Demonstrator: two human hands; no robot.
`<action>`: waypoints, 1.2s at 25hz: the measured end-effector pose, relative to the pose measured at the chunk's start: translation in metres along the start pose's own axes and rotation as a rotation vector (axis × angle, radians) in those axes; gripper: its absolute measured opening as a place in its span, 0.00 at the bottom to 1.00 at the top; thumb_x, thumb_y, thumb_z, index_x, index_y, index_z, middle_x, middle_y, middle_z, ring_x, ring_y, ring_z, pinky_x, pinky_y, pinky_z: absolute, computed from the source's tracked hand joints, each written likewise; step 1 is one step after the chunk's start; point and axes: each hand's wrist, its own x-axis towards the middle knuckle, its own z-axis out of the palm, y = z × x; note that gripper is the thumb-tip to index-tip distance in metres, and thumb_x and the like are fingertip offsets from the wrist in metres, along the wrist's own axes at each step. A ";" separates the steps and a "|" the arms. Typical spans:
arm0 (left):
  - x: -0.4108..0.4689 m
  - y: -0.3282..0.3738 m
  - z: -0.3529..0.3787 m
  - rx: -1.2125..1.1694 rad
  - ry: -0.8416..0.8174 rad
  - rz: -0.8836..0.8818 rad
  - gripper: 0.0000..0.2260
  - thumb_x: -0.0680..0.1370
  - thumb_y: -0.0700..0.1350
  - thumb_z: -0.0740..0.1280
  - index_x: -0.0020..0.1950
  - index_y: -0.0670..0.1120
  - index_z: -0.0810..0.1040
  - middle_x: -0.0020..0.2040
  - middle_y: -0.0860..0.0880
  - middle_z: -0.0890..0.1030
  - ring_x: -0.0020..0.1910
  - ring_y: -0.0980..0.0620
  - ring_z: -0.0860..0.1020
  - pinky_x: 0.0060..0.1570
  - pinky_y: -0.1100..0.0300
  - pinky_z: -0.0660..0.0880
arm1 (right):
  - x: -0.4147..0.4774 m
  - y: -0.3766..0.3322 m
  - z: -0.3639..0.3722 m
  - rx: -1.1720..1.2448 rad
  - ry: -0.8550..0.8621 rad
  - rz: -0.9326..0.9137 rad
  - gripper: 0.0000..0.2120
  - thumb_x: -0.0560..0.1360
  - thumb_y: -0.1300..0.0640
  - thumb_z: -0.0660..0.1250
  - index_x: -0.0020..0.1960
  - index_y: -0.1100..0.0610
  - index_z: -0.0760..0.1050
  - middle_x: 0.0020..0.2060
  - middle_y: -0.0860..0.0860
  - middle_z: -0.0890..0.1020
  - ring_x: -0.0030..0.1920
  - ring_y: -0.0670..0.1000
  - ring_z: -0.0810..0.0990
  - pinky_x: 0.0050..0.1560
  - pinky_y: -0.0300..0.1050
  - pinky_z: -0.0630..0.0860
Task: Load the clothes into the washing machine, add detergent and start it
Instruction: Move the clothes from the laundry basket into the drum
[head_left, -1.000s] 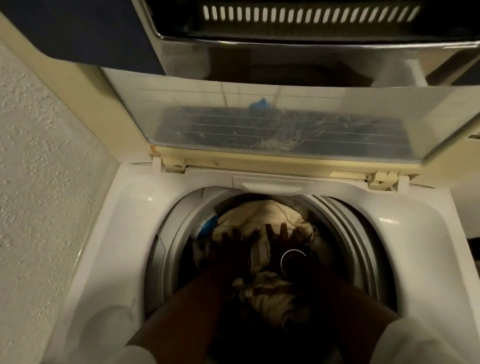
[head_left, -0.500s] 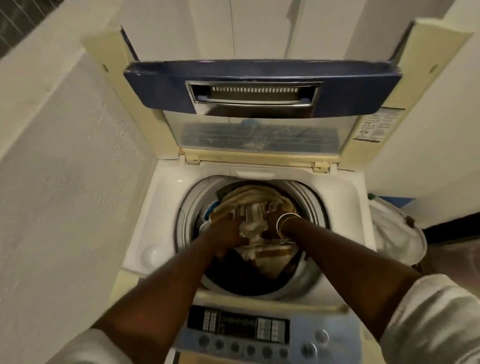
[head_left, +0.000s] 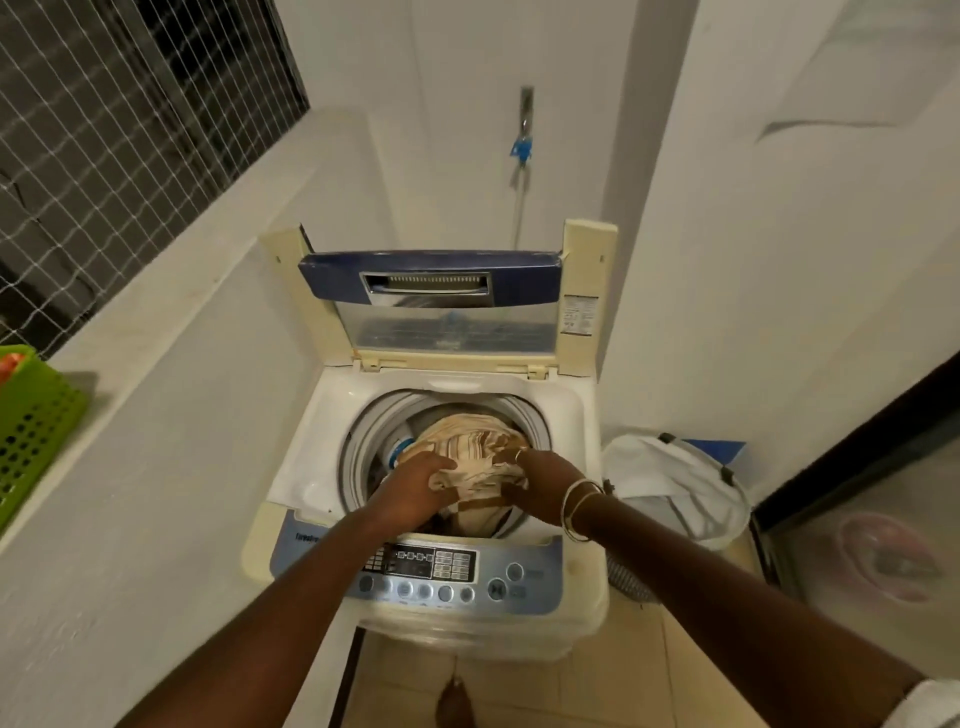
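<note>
A person's left hand and right hand, fingers curled, grip one cream striped clothes bundle at the drum mouth of one open washing machine; one white laundry bag stands right.

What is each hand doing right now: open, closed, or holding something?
Left hand: grips the striped beige cloth at the mouth of the washing machine.
Right hand: grips the same cloth.
</note>
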 end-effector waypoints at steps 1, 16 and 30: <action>-0.013 0.008 0.002 -0.008 0.025 0.013 0.20 0.74 0.52 0.74 0.65 0.52 0.77 0.64 0.53 0.76 0.63 0.53 0.75 0.64 0.52 0.72 | -0.015 0.001 -0.003 -0.004 0.040 -0.014 0.24 0.75 0.45 0.68 0.68 0.52 0.72 0.61 0.53 0.79 0.62 0.55 0.77 0.61 0.46 0.72; -0.100 0.047 -0.042 0.002 0.110 0.132 0.21 0.74 0.48 0.74 0.66 0.49 0.77 0.64 0.49 0.76 0.62 0.50 0.76 0.62 0.56 0.73 | -0.074 -0.053 -0.001 -0.058 0.189 0.004 0.26 0.71 0.46 0.70 0.66 0.53 0.74 0.59 0.53 0.80 0.60 0.54 0.78 0.62 0.49 0.75; -0.056 0.043 -0.072 0.311 0.197 0.364 0.29 0.77 0.55 0.68 0.76 0.50 0.65 0.75 0.47 0.68 0.74 0.45 0.66 0.73 0.49 0.65 | -0.057 -0.088 0.017 -0.226 0.449 0.157 0.40 0.73 0.36 0.61 0.79 0.52 0.53 0.79 0.54 0.56 0.77 0.58 0.55 0.75 0.58 0.60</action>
